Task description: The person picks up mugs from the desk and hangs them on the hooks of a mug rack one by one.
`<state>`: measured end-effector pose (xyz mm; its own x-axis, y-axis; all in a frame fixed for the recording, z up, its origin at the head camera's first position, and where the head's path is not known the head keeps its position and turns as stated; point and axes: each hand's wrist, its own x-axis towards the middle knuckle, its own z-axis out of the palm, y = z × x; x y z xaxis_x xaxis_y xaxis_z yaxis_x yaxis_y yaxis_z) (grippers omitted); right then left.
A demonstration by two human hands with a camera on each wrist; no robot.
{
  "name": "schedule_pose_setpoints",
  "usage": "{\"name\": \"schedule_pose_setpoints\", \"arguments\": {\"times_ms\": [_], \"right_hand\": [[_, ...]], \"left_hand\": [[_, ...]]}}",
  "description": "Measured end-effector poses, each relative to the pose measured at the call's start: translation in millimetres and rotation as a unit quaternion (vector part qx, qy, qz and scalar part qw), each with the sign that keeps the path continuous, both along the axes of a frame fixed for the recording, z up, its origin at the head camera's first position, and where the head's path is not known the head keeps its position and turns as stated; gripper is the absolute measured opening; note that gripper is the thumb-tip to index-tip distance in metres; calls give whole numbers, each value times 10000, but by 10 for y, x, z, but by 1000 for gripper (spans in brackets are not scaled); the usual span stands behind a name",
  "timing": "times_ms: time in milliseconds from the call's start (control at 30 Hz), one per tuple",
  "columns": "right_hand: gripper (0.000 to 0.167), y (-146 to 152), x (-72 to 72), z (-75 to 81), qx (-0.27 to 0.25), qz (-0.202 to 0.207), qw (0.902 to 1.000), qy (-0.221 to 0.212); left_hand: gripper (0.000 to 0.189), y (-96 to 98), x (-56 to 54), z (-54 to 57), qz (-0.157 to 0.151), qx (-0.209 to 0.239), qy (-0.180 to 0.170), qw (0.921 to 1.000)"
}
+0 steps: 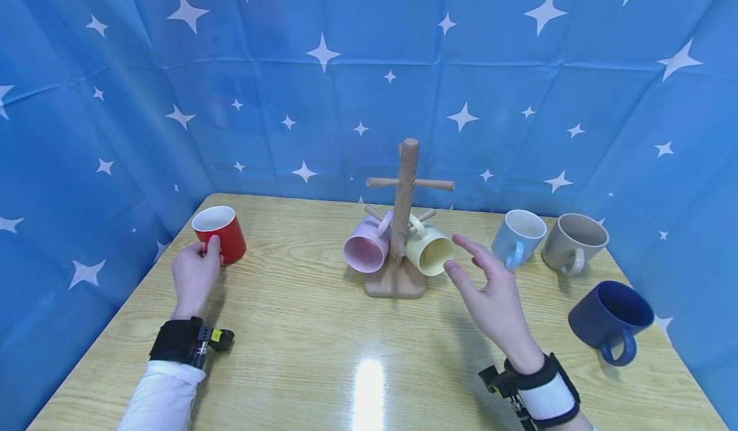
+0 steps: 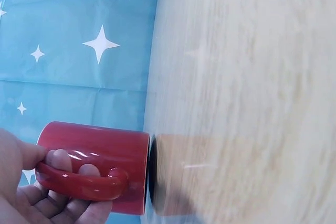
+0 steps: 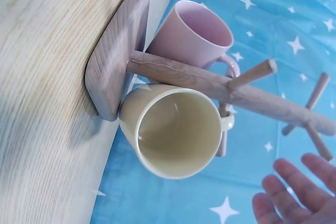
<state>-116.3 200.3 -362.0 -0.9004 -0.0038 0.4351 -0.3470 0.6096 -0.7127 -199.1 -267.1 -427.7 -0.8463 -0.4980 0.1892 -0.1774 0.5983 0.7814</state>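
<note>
At the table's left side, my left hand (image 1: 195, 276) holds a red mug (image 1: 232, 235) by its handle. The left wrist view shows fingers passed through the handle (image 2: 86, 186), with the mug upright and its base close to the tabletop. My right hand (image 1: 494, 296) is spread, holding nothing, just right of a pale yellow mug (image 1: 431, 255). That mug and a lilac-pink mug (image 1: 366, 250) hang by their handles from lower pegs of a wooden mug tree (image 1: 407, 191). In the right wrist view, fingertips (image 3: 286, 166) show beside the upper pegs, which hold no mugs.
On the right stand a light blue mug (image 1: 517, 235) and a taupe mug (image 1: 572, 244), side by side. Nearer lies a navy mug (image 1: 599, 319), tilted in view with its handle toward me. A blue star-patterned cloth (image 1: 380, 98) rises behind the wooden table (image 1: 300, 341).
</note>
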Motion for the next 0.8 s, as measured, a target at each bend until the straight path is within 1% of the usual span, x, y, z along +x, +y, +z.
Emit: {"name": "schedule_pose_setpoints", "arguments": {"times_ms": [167, 300, 367, 433, 533, 600, 733, 800], "right_hand": [[43, -18, 6, -12, 14, 12, 10000, 54], [43, -45, 18, -30, -12, 58, 9999, 100], [43, -58, 27, -38, -13, 83, 9999, 119], [43, -68, 34, -43, 3, 103, 9999, 129], [43, -78, 41, -46, 41, 117, 9998, 125], [43, -83, 43, -48, 61, 116, 9999, 111], [43, -89, 41, -53, 63, 106, 9999, 121], [43, -92, 40, -55, 69, 102, 9998, 139]], "left_hand": [[50, 21, -4, 6, 15, 93, 97, 9999], [50, 39, -2, 4, 35, 368, 79, 9993], [50, 46, -6, 11, 78, 517, 33, 9986], [50, 53, -16, 20, 140, 617, 60, 9980], [50, 64, -32, 38, 235, 711, 157, 9971], [49, 71, -37, 48, 323, 746, 289, 9963], [48, 85, -27, 69, 489, 806, 452, 9945], [49, 94, -18, 82, 526, 810, 502, 9941]]}}
